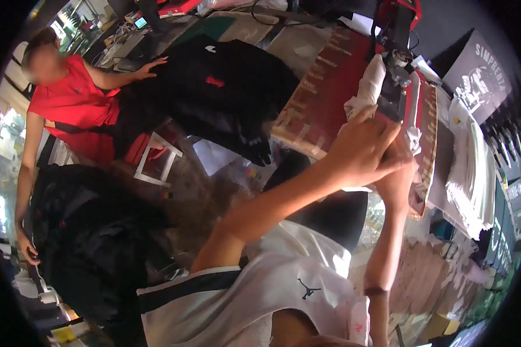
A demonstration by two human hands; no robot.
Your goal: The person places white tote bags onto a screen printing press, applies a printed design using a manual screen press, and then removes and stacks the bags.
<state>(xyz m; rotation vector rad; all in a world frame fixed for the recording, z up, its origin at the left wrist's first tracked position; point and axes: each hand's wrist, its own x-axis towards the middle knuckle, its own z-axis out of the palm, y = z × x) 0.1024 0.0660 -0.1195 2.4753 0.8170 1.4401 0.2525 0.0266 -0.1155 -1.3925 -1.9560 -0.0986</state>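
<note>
My left hand (359, 144) and my right hand (396, 168) are brought together over the near part of a screen-printing frame (307, 124), with fingers bent and closed. What they hold, if anything, is hidden between them. Just beyond my left fingertips is a bundle wrapped in white cloth (371, 81), reaching up toward a metal clamp (396, 66). To the right of my right hand, a strip of white cloth (412, 130) hangs along the frame. The frame has a red screen, and pieces of tape line its wooden edges.
Left of the frame, a black garment (237, 69) with a small red print lies spread out. A co-worker in a red sleeveless top (75, 92) rests one hand on it. Black fabric (92, 231) is heaped at lower left. White sheets (469, 173) hang on the right.
</note>
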